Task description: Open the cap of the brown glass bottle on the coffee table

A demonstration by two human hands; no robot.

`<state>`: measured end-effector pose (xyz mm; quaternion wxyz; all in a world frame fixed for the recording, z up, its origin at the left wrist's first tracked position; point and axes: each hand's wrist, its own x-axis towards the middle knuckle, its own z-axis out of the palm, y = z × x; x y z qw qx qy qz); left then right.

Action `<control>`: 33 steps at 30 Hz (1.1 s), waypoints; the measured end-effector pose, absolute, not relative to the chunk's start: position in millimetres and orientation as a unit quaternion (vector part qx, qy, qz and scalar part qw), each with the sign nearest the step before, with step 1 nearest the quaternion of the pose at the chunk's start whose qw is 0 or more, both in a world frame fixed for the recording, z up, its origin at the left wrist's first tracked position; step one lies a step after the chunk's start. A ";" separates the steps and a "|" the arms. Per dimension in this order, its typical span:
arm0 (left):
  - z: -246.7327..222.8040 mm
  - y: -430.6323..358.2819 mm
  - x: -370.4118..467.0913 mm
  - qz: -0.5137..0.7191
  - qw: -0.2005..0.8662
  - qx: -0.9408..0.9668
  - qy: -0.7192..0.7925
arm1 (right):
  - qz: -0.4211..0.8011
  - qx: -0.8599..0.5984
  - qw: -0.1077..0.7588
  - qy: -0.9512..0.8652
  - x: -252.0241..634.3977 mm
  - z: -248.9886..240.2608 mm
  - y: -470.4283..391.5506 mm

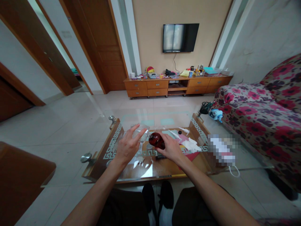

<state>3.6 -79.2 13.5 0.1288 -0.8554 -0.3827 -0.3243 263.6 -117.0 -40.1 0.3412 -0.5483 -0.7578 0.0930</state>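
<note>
In my right hand (172, 149) is an amber bottle (156, 140), tipped on its side with its mouth to the left. My left hand (128, 146) grips a clear see-through container (144, 135), thumb and forefinger on its sides. The bottle's mouth is close to the container; I cannot tell whether they touch. Both are above the glass-topped coffee table (138, 172). To the right of the bottle are a small black cap (180, 132), a white nozzle-like piece (185, 130) and crumpled white tissue (191, 145). A dark object (160, 157) is below my right hand.
A black mesh pen holder (205, 107) and a blue-white item (215, 114) stand at the table's far right. A blurred-out white object (221, 150) with a handle is nearer. A flowered sofa (254, 116) flanks the right; a low TV cabinet (157, 84) lines the wall.
</note>
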 end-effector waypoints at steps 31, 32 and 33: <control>20.2 -78.5 3.1 -0.307 0.128 -0.868 -0.369 | 0.081 -0.555 0.337 -0.756 261.3 -40.8 -116.8; 21.5 -78.4 3.4 -0.305 0.129 -0.869 -0.367 | 0.080 -0.554 0.338 -0.757 261.8 -40.6 -117.1; 22.9 -78.4 3.8 -0.303 0.130 -0.871 -0.364 | 0.080 -0.552 0.339 -0.757 262.3 -40.2 -117.5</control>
